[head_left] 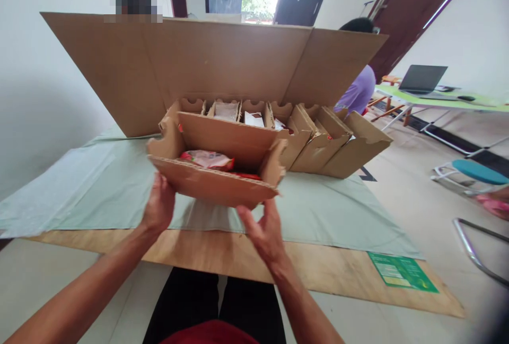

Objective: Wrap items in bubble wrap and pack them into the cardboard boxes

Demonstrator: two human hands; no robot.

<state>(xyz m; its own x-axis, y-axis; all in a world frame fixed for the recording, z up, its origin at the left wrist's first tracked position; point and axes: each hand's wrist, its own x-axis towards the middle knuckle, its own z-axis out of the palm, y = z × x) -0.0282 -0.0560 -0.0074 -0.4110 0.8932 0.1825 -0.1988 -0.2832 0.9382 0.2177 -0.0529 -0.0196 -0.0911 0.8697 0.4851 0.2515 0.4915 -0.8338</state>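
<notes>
An open cardboard box [214, 182] is held up over the table between my two hands, tilted so its inside faces me. Inside it lie a red and white packet [209, 159] and some other red item partly hidden by the front wall. My left hand [159, 203] grips the box's lower left corner, fingers under it. At the lower right corner my right hand [264, 232] supports the box, thumb on the front and fingers hidden behind. Just beyond stands a row of similar cardboard boxes [298, 126], some with white or red items inside.
A tall cardboard panel [230, 63] stands behind the row. Pale green cloth [326, 206] covers the wooden table [334, 270], with bubble wrap [59, 185] at left and a green printed sheet [403, 272] at front right. Two people are behind the panel. A laptop [423, 79] sits on another table.
</notes>
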